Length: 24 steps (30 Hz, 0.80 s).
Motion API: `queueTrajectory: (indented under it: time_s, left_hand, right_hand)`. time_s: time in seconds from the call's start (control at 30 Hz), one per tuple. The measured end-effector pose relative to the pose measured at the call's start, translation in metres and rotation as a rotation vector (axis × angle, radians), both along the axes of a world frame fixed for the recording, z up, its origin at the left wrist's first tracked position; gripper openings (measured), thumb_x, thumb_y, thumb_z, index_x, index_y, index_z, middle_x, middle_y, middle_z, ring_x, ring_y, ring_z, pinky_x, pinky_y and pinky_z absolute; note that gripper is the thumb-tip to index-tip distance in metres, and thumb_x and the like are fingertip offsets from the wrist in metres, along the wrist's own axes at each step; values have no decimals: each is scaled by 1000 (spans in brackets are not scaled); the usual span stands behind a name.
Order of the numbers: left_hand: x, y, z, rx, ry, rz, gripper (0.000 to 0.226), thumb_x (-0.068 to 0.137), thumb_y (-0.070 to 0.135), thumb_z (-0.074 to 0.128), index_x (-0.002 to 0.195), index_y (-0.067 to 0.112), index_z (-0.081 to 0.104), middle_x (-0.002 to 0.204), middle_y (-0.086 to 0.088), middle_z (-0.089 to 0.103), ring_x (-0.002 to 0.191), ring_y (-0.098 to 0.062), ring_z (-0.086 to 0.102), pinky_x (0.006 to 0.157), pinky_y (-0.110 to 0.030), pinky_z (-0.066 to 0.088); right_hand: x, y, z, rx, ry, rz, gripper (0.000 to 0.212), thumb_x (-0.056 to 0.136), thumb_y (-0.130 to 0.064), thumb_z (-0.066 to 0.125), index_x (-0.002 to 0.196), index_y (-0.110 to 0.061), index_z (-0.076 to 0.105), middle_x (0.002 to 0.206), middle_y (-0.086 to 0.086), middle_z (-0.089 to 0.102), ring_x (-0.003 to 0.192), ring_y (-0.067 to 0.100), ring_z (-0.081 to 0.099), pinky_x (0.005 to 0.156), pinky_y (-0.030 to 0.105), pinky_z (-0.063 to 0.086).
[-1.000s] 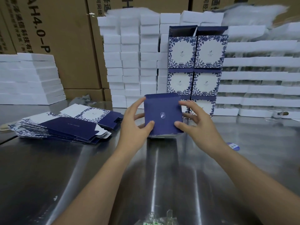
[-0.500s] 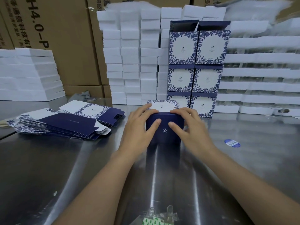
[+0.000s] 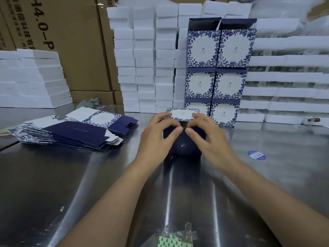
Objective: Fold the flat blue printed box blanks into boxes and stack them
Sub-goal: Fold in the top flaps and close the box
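Observation:
A half-folded dark blue box (image 3: 183, 146) stands on the steel table (image 3: 267, 175) at the middle, its floral-bordered white lid flap (image 3: 182, 114) lying back behind my fingers. My left hand (image 3: 157, 138) grips the box's left top edge, thumb on the front face. My right hand (image 3: 207, 138) grips the right top edge the same way. A pile of flat blue printed blanks (image 3: 71, 132) lies to the left. Folded boxes (image 3: 218, 75) stand stacked in two columns behind.
Stacks of white foam blocks (image 3: 142, 68) and white trays (image 3: 284, 86) line the back, with brown cartons (image 3: 71, 41) behind. A blue round sticker (image 3: 256, 155) lies on the right. A crumpled green-and-white wrapper (image 3: 175, 237) sits at the near edge.
The box was held up with its blue face toward me. It has come down onto the table, and both hands have shifted to its top edges, with the lid flap now showing behind.

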State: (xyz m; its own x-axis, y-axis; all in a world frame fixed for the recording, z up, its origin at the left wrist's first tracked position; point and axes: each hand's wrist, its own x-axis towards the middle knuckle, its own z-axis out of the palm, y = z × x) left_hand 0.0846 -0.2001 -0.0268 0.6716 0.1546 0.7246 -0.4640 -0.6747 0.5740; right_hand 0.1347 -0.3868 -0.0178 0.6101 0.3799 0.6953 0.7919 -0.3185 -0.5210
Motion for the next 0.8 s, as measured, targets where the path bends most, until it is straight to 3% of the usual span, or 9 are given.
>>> queueTrajectory:
  time_s: [0.13, 0.27, 0.43, 0.6, 0.67, 0.73, 0.8]
  left_hand:
    - [0, -2, 0, 18, 11, -1, 6, 101, 33, 71, 96, 35, 74, 139, 19, 54, 127, 5, 53, 99, -3, 32]
    - [-3, 3, 1, -13, 7, -9, 5, 99, 34, 71, 95, 37, 70, 134, 19, 58, 127, 9, 52, 99, -4, 33]
    - [-2, 3, 2, -58, 22, -8, 11, 101, 24, 71, 91, 23, 72, 135, 14, 59, 127, 11, 51, 99, -4, 32]
    - [-6, 12, 5, -109, 37, -23, 11, 103, 20, 69, 94, 22, 75, 137, 13, 60, 125, 15, 51, 99, -1, 31]
    - [-6, 13, 5, -139, 28, -28, 9, 102, 19, 69, 95, 21, 75, 136, 13, 61, 126, 9, 54, 105, -10, 37]
    - [-5, 13, 3, -209, 34, -66, 7, 101, 16, 71, 97, 20, 75, 131, 16, 62, 127, -1, 59, 113, -29, 44]
    - [-6, 14, 3, -253, 41, -79, 6, 99, 13, 73, 95, 17, 75, 125, 16, 64, 123, -7, 64, 109, -47, 52]
  right_hand:
    - [-1, 2, 0, -19, 35, -1, 9, 104, -22, 64, 101, -16, 72, 143, -4, 58, 142, 7, 45, 115, 24, 32]
    - [3, -8, 0, 59, 67, 29, 2, 102, -17, 67, 103, -18, 66, 127, -7, 65, 137, 1, 48, 109, 19, 36]
    - [6, -8, 2, 24, 35, 0, 8, 104, -11, 62, 99, -14, 67, 135, -7, 60, 132, -2, 50, 106, 11, 32]
    - [7, -17, 5, 48, 43, -1, 7, 100, -7, 65, 94, -11, 65, 131, -3, 63, 130, 4, 54, 111, 22, 37]
    - [6, -17, 6, 44, 31, -10, 8, 100, -5, 65, 93, -9, 65, 129, -2, 64, 126, 6, 56, 110, 24, 38]
    - [5, -17, 7, 49, 41, -12, 7, 100, -5, 65, 94, -9, 65, 128, -1, 64, 125, 9, 56, 111, 29, 39]
    - [5, -17, 7, 48, 61, -9, 8, 100, -6, 65, 93, -11, 64, 127, -2, 65, 125, 10, 57, 112, 35, 41]
